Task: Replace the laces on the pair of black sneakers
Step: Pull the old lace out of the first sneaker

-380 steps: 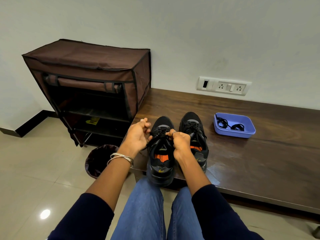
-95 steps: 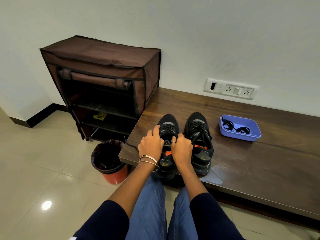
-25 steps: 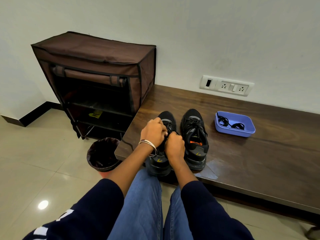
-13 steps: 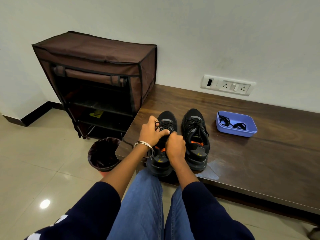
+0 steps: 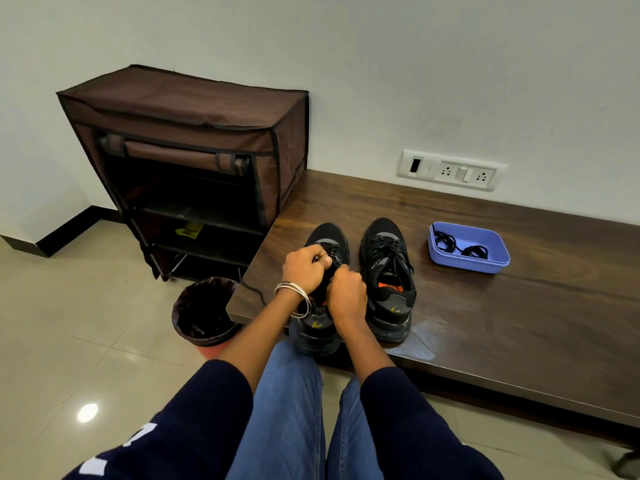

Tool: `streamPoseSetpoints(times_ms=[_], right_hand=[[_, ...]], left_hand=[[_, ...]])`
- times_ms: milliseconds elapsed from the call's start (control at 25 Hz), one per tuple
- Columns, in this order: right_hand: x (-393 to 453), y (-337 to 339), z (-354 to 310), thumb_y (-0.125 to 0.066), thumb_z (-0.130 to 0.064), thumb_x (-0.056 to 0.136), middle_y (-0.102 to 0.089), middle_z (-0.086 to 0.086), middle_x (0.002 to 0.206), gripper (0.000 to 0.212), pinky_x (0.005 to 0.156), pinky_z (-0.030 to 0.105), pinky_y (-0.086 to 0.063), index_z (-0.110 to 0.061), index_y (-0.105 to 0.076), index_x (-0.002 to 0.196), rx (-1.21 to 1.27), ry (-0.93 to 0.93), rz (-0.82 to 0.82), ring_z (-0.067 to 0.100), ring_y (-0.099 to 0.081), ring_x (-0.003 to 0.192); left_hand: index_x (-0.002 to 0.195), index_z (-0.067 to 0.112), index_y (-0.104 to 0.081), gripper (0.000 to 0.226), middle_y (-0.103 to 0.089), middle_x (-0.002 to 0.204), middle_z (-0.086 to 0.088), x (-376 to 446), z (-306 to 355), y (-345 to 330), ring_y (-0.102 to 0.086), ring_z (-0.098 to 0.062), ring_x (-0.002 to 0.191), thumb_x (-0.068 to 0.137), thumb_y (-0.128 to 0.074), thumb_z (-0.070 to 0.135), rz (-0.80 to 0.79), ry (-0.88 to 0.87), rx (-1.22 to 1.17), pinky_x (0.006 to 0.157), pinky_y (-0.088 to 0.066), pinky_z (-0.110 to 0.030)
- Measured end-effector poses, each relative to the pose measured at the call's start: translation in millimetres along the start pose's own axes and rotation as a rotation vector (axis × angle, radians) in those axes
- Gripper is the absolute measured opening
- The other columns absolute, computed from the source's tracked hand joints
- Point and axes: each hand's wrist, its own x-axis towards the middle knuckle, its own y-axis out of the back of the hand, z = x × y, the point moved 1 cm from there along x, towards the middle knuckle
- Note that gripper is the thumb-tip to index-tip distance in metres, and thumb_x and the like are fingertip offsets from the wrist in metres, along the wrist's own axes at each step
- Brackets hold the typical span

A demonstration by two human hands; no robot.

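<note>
1. We see two black shoes side by side on the dark wooden bench (image 5: 519,323), toes to the wall.
2. Our left hand (image 5: 304,271) is over the middle of the left shoe (image 5: 329,237). Its fingers are curled tight, and they pinch the black lace (image 5: 334,252) near the front of the shoe.
3. Our right hand (image 5: 348,296) sits just behind and touches the left hand. Its fingers are curled too, on the same lace, but we cannot see the lace inside them.
4. The right shoe (image 5: 388,265) stands just beside, laced up, and no hand touches it.
5. A blue tray (image 5: 498,263) sits to the right of the shoes, with black laces (image 5: 460,249) in it.
6. One thin lace end (image 5: 252,289) hangs off the left edge of the bench, above a bin (image 5: 204,310) on the floor.
</note>
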Motion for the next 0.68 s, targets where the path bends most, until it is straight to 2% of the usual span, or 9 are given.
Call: streamPoseSetpoints(times_ms=[80,240,320,400,440,520,560,600,680], right_hand=[[0,1,0,-0.041,-0.009,0.099,-0.064,0.020,0.112,0.023,0.077,0.039,-0.052,0.002,-0.052,0.117,0.004,0.000,-0.003,0.035,-0.063,0.104],[0,3,-2,-0.042,-0.007,0.099,-0.064,0.021,0.113,0.022,0.078,0.040,-0.052,0.002,-0.053,0.115,-0.010,0.020,-0.014,0.037,-0.063,0.105],[0,3,-1,-0.040,-0.006,0.098,-0.063,0.022,0.113,0.023,0.079,0.041,-0.052,0.003,-0.053,0.115,-0.003,0.026,-0.015,0.039,-0.062,0.105],[0,4,-2,-0.040,-0.004,0.098,-0.063,0.023,0.113,0.023,0.079,0.041,-0.052,0.004,-0.053,0.116,-0.004,0.023,-0.011,0.039,-0.062,0.106],[0,5,-2,-0.040,-0.003,0.098,-0.064,0.022,0.113,0.023,0.079,0.041,-0.052,0.004,-0.053,0.116,-0.005,0.020,-0.012,0.038,-0.062,0.106],[-1,5,-2,-0.040,-0.003,0.098,-0.064,0.022,0.112,0.023,0.078,0.039,-0.052,0.004,-0.053,0.116,0.006,0.014,-0.007,0.037,-0.063,0.105],[-2,5,-2,-0.040,-0.004,0.098,-0.064,0.021,0.112,0.023,0.077,0.038,-0.052,0.004,-0.053,0.116,0.015,0.007,-0.008,0.036,-0.063,0.105],[-4,6,-3,-0.041,-0.004,0.098,-0.063,0.021,0.113,0.023,0.077,0.038,-0.052,0.003,-0.053,0.117,0.019,0.003,-0.003,0.036,-0.062,0.105],[-4,4,-3,-0.042,-0.005,0.098,-0.059,0.018,0.121,0.028,0.081,0.037,-0.051,0.000,-0.049,0.124,0.001,0.031,0.049,0.033,-0.058,0.111]], left_hand=[[0.068,0.018,-0.059,0.020,-0.057,0.066,0.003,4,-1,0,-0.051,-0.017,0.068,0.088,-0.061,0.016,-0.058,0.095,-0.115,0.067,-0.042,-0.030],[0.066,0.016,-0.055,0.026,-0.044,0.060,-0.002,4,-8,7,-0.039,-0.013,0.045,0.091,-0.054,0.007,-0.094,0.405,-0.521,0.042,-0.031,-0.020],[0.071,0.014,-0.048,0.027,-0.034,0.062,-0.003,3,-15,14,-0.034,-0.008,0.033,0.096,-0.043,0.004,0.024,0.540,-0.945,0.032,-0.023,-0.014],[0.074,0.014,-0.044,0.026,-0.032,0.063,-0.003,5,-28,26,-0.038,-0.006,0.032,0.099,-0.041,0.006,0.160,0.595,-1.111,0.032,-0.026,-0.015],[0.076,0.013,-0.048,0.022,-0.038,0.066,-0.004,3,-32,32,-0.047,-0.009,0.041,0.098,-0.046,0.010,0.204,0.572,-0.972,0.038,-0.035,-0.018],[0.095,0.018,-0.060,0.008,-0.058,0.087,-0.006,-1,-37,43,-0.062,-0.023,0.084,0.092,-0.058,0.026,0.208,0.483,-0.404,0.070,-0.050,-0.032],[0.111,0.024,-0.060,0.025,-0.059,0.108,-0.005,-4,-38,45,-0.054,-0.029,0.109,0.088,-0.062,0.034,0.153,0.459,-0.087,0.089,-0.045,-0.041],[0.123,0.029,-0.054,0.040,-0.051,0.124,-0.005,-6,-35,46,-0.042,-0.033,0.123,0.086,-0.063,0.040,0.109,0.438,0.169,0.100,-0.035,-0.048],[0.126,0.033,-0.053,0.046,-0.041,0.132,-0.004,-11,-16,47,-0.030,-0.033,0.128,0.083,-0.064,0.046,0.128,0.298,0.423,0.102,-0.025,-0.051]])
